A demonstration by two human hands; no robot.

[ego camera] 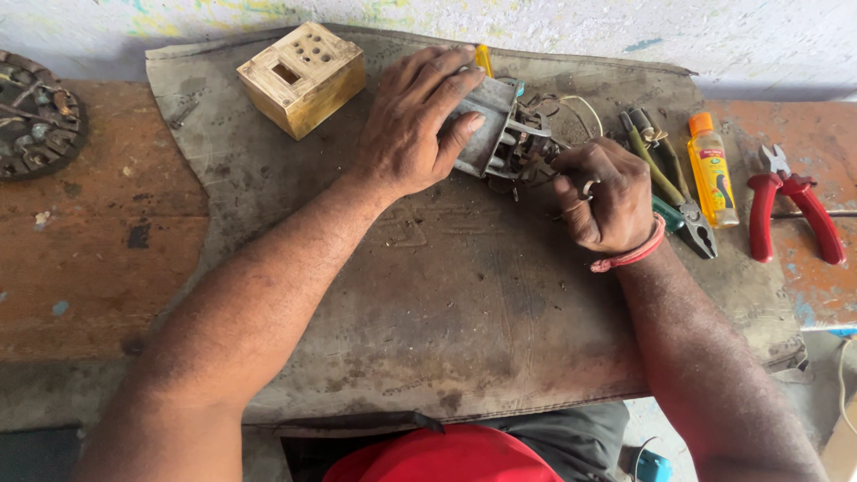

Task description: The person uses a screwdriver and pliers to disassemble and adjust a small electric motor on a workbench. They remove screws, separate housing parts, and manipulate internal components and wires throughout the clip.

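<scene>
Soft even daylight, faint shadows under the forearms, no glare, sharp centre, slight wide-angle stretching at edges

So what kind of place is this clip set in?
Probably a small repair workbench: hand tools such as red-handled pliers lie on a grimy mat, and the left hand steadies a wired metal part that the right hand touches.

Grey metal electrical assembly (496,136) on worn mat, held at both ends.

Unit lies on its side at the upper centre of the mat, flat grey housing plate toward the left, exposed terminals and thin wires toward the right. Left hand (415,120) grips the housing, fingers over its top edge; right hand (605,195) is closed against the wired end. Finer parts indistinct.
</scene>
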